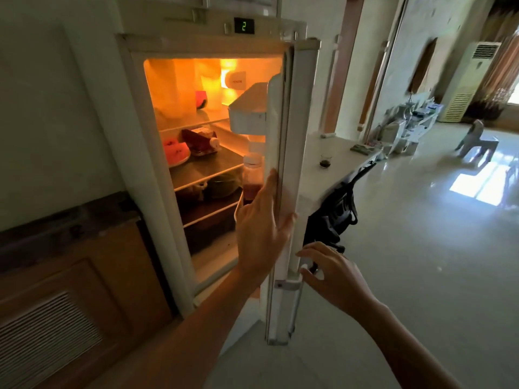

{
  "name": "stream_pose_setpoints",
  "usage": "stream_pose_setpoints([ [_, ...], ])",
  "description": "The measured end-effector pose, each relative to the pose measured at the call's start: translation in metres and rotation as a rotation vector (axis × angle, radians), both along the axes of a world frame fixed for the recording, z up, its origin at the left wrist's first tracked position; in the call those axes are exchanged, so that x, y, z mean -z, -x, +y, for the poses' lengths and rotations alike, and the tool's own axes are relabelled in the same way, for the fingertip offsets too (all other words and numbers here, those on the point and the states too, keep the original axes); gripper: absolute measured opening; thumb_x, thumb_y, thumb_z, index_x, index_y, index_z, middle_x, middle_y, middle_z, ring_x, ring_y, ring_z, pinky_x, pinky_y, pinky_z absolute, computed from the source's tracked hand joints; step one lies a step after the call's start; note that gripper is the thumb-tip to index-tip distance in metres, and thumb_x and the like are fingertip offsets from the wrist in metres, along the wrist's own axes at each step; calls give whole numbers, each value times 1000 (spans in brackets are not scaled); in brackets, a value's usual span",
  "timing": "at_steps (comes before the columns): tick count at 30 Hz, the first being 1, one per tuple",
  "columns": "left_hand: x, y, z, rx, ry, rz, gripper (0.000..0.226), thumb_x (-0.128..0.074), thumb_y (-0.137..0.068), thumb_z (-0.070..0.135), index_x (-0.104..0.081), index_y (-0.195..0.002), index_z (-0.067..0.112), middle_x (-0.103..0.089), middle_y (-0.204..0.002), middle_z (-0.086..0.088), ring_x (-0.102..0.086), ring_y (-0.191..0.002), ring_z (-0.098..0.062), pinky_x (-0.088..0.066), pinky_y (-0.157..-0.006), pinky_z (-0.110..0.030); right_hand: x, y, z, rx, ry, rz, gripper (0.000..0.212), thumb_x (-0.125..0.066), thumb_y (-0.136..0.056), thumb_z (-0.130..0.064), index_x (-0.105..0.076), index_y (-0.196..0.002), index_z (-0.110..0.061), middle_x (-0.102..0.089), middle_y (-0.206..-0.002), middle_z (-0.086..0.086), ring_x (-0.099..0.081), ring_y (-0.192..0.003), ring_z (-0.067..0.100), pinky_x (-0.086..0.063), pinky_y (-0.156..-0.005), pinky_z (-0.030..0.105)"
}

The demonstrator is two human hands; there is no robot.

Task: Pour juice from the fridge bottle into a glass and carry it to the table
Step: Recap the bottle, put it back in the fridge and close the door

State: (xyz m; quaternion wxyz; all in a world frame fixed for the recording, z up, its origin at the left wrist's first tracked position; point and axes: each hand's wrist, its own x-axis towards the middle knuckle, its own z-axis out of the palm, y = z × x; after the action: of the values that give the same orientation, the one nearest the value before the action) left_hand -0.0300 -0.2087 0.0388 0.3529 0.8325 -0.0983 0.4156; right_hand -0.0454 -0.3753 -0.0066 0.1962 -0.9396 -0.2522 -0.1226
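The fridge door [289, 153] stands partly open, and the lit inside shows. A clear juice bottle [252, 178] with red liquid and a white cap stands in the door shelf. My left hand [261, 228] lies flat on the door's inner edge, just in front of the bottle, fingers spread. My right hand [334, 273] curls at the door handle [304, 272] on the outer side, fingers apart. A small glass [325, 160] with dark liquid at the bottom stands on the white counter [337, 153] behind the door.
Shelves hold watermelon slices [176, 153], another lying bottle [203, 141] and dark produce. A wooden cabinet [73, 276] is to the left. A black bag [334, 217] hangs off the counter. Pale floor stretches right toward a plastic chair [477, 141] and an air-conditioner unit [471, 80].
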Motion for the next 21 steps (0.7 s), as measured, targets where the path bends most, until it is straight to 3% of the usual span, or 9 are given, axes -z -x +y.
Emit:
stream_pose_setpoints([
  [4, 5, 7, 16, -139, -8, -49, 72, -58, -85, 43, -18, -144, 28, -60, -129, -4, -59, -112, -18, -35, -101, -36, 11, -4, 3, 2, 3, 49, 38, -61, -85, -35, -55, -122, -28, -57, -121, -10, -52, -94, -1, -49, -78, 22],
  [7, 11, 3, 42, -162, -1, -22, 64, -55, -89, 43, -26, -143, 26, -59, -130, -1, -60, -111, -16, -45, -97, -43, 20, -10, 19, -10, 58, 79, 47, -57, -87, -40, -47, -131, -28, -51, -130, -8, -54, -107, 7, -49, -85, 27],
  [11, 13, -6, 78, -209, 0, -16, 60, -61, -90, 33, -36, -142, 13, -59, -130, -2, -61, -107, -11, -51, -88, -35, 32, -24, 59, -84, 126, 151, 52, -48, -91, -46, -35, -138, -29, -42, -140, -9, -45, -123, 11, -44, -94, 30],
  [17, 22, -29, 134, -401, -124, -35, 57, -70, -84, 31, -49, -134, 14, -62, -126, -1, -55, -114, -13, -42, -95, -48, 47, -56, 136, -214, 138, 213, 46, -41, -94, -45, -39, -135, -24, -42, -138, -7, -47, -118, 10, -44, -95, 29],
  [21, 27, -46, 172, -543, -213, -112, 57, -70, -81, 42, -49, -131, 24, -61, -126, -1, -52, -114, -18, -38, -94, -54, 59, -80, 178, -246, 192, 213, 29, -38, -97, -37, -55, -116, -25, -55, -121, -7, -53, -102, 7, -45, -87, 22],
])
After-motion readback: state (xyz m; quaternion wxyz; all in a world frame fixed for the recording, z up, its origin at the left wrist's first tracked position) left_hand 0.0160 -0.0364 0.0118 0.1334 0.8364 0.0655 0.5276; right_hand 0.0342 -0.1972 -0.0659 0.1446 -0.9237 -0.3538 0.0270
